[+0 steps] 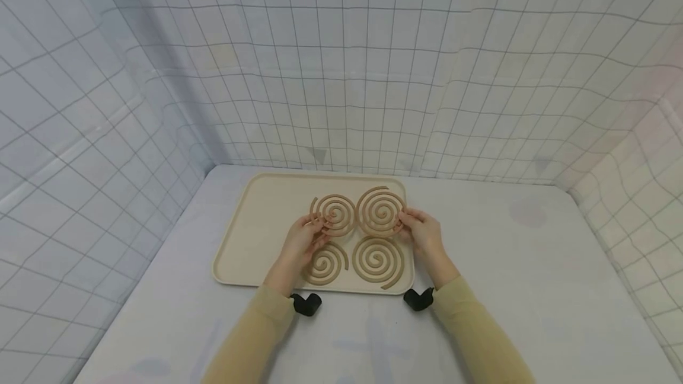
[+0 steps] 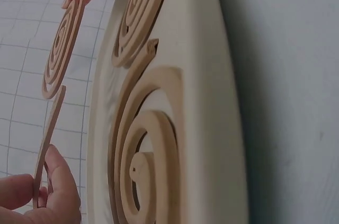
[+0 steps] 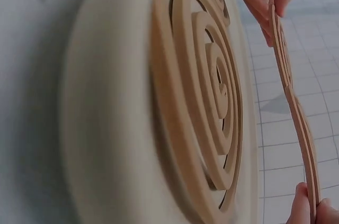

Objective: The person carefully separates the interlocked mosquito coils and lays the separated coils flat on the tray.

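Observation:
My left hand (image 1: 301, 243) pinches the left edge of a brown mosquito coil (image 1: 333, 214) between thumb and fingers. With my right hand (image 1: 423, 231) I pinch the right edge of a second mosquito coil (image 1: 382, 213). Both are raised above the beige tray (image 1: 256, 230), their facing edges meeting in the head view. Seen from the right wrist, the held coils stand nearly edge-on, end to end. Two more coils lie on the tray: one at left (image 1: 322, 264), partly behind my left hand, and one at right (image 1: 376, 260).
The tray has a low raised rim and sits on a white table (image 1: 501, 265). White walls (image 1: 373, 76) with dark grid lines rise behind and on both sides. A black device is worn at my left wrist (image 1: 306, 304) and another at my right wrist (image 1: 418, 299).

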Motion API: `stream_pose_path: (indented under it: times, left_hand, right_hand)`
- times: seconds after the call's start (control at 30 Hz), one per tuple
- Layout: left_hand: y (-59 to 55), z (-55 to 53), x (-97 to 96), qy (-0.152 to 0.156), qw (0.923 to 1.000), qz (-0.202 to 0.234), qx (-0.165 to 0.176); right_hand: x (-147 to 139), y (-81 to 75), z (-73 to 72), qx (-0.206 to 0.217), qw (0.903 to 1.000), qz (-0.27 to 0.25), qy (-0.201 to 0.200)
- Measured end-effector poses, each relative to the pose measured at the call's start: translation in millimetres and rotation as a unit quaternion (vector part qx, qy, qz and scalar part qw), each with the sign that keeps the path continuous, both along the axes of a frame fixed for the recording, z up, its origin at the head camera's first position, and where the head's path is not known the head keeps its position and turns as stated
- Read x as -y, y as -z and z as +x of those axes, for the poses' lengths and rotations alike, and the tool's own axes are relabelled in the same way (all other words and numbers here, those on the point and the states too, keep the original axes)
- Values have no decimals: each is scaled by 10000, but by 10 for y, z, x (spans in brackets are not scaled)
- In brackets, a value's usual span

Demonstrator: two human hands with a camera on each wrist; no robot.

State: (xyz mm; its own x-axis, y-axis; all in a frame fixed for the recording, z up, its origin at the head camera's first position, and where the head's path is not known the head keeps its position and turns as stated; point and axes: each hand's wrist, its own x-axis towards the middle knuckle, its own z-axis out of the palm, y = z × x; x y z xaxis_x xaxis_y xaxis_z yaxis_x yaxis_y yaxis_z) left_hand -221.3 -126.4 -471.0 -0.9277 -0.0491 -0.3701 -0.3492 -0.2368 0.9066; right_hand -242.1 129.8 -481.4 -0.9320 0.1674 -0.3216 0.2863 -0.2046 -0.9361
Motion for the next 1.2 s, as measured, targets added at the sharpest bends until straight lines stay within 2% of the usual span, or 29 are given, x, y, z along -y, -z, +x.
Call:
stream_pose_path:
  times: [0.27, 0.57, 1.0, 1.2]
  left_hand:
    - [44, -122, 52, 147, 9997, -161, 56]
    - [13, -242, 63, 303, 9959, -818, 240]
    - [-5, -250, 72, 386, 9879, -1370, 611]
    - [-22, -221, 27, 411, 9797, -1927, 372]
  right_hand:
    - [-51, 14, -115, 4, 9998, -20, -186]
    - [-57, -35, -166, 117, 9997, -67, -213]
    - [-103, -46, -220, 397, 9987, -23, -311]
    - [-106, -47, -238, 431, 9986, 141, -258]
